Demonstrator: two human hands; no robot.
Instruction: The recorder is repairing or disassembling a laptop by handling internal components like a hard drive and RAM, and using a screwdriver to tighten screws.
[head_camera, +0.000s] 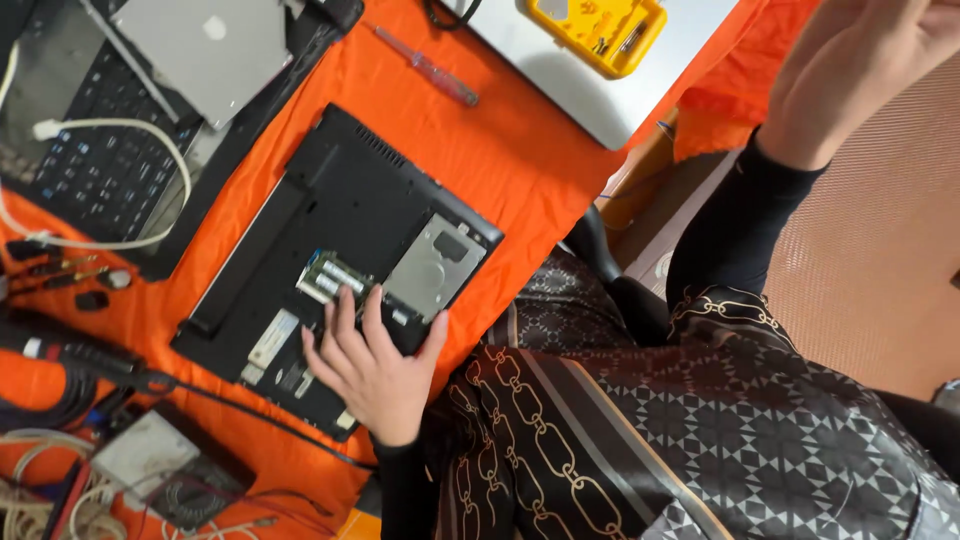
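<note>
Head view: left hand lies open, fingers spread flat on the upturned black laptop. Right hand is raised off the orange cloth; its grip cannot be determined.

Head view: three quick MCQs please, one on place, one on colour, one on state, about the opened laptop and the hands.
1. Where does the left hand rest?
A. on the upturned black laptop, by its open bay
B. on the yellow tool case
C. on the white cable

2. What colour is the cloth under the laptop?
A. blue
B. orange
C. grey

3. How is the right hand?
A. gripping the screwdriver
B. pressed flat on the laptop
C. raised clear of the table, with nothing visibly in it

Key: 1 A, the fingers lie beside the exposed memory module and silver drive. 2 B, orange shows all round the laptop. 3 C, it sits at the frame's top right, partly cut off, far from the red-handled screwdriver.
</note>
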